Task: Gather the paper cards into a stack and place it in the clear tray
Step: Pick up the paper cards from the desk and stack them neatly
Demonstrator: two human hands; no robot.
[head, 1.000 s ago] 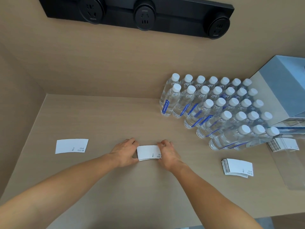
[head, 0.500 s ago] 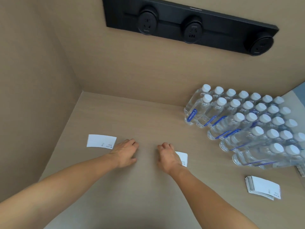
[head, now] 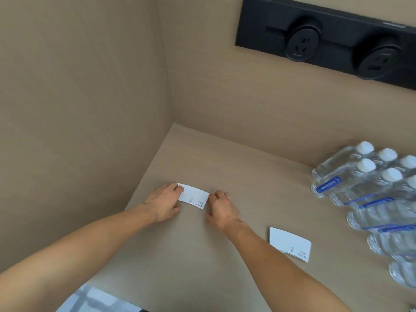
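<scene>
A white paper card (head: 194, 196) lies flat on the beige shelf near the left wall. My left hand (head: 162, 203) has its fingertips on the card's left end, thumb tucked below. My right hand (head: 221, 210) touches the card's right edge with curled fingers. The card sits between the two hands. A small stack of the same cards (head: 290, 244) lies on the shelf to the right of my right forearm, apart from both hands. The clear tray is out of view.
Several rows of water bottles (head: 369, 190) with white caps stand at the right. A black socket strip (head: 326, 41) is mounted on the back wall. The side wall (head: 78, 109) closes the shelf on the left; the shelf's front edge (head: 108, 287) is near.
My view swung left. Both hands left the stack they were squaring, moved left to the lone card by the wall, and now touch its two ends. The stack stays behind on the right.
</scene>
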